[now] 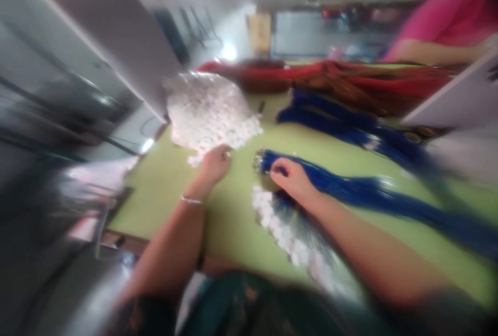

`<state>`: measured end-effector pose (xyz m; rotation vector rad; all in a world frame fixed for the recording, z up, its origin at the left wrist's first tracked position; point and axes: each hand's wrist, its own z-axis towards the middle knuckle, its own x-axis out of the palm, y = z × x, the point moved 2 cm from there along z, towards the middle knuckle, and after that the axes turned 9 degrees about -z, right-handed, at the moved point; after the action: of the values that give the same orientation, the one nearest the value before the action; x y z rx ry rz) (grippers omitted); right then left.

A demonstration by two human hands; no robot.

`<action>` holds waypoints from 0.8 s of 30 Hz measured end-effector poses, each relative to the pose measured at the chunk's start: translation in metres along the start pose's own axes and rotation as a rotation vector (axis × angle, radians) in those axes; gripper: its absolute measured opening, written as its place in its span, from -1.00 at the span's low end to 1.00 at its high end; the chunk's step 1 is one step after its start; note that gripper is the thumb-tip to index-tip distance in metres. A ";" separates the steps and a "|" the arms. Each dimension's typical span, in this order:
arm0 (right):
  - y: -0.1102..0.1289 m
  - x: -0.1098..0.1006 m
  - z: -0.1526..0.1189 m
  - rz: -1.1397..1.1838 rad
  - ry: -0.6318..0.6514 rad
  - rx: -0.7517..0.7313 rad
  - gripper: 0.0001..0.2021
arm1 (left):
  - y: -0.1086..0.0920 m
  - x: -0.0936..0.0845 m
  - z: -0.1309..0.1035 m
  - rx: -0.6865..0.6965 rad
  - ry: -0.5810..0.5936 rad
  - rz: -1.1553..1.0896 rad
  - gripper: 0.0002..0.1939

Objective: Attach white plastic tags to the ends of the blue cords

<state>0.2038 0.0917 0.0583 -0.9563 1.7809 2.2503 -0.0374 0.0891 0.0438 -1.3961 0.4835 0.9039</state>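
Note:
At the near edge of a heap of small white plastic pieces (212,113), my left hand (216,164) is closed with its fingers curled. Blur hides what it may hold. My right hand (293,178) is closed in a pinch over the left end of a long bundle of blue wires (350,188), seemingly on one of the wires. Small, light-coloured tips (258,161) show at that end. Just below my right wrist lies a row of white pieces (280,229), with blue strands partly visible beside it under my forearm.
A second blue wire bundle (334,121) lies farther back on the green tabletop (229,222). Behind it stretch red and brown wires (330,77). Grey panels rise at the left (116,30) and right (455,87). A person in a pink sleeve (436,22) is across the table.

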 end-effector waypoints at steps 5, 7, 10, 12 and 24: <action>0.001 0.001 0.000 -0.015 -0.001 -0.006 -0.94 | 0.010 -0.012 0.000 -0.035 -0.188 -0.116 -0.74; 0.001 0.001 0.000 0.002 -0.004 0.022 -0.92 | 0.010 -0.013 0.000 0.046 -0.202 -0.052 -0.76; 0.000 0.002 0.000 0.037 -0.012 0.063 -0.89 | 0.004 -0.005 -0.001 0.163 -0.093 0.053 -0.77; -0.003 0.002 0.000 0.077 -0.010 0.082 -0.87 | 0.000 0.001 -0.002 0.180 -0.069 0.104 -0.77; -0.004 -0.001 -0.001 0.038 -0.043 0.111 -0.85 | -0.001 0.022 -0.005 0.287 -0.014 0.120 -0.74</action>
<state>0.2068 0.0919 0.0550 -0.8543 1.8986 2.1503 -0.0230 0.0898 0.0269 -1.1082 0.6645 0.9014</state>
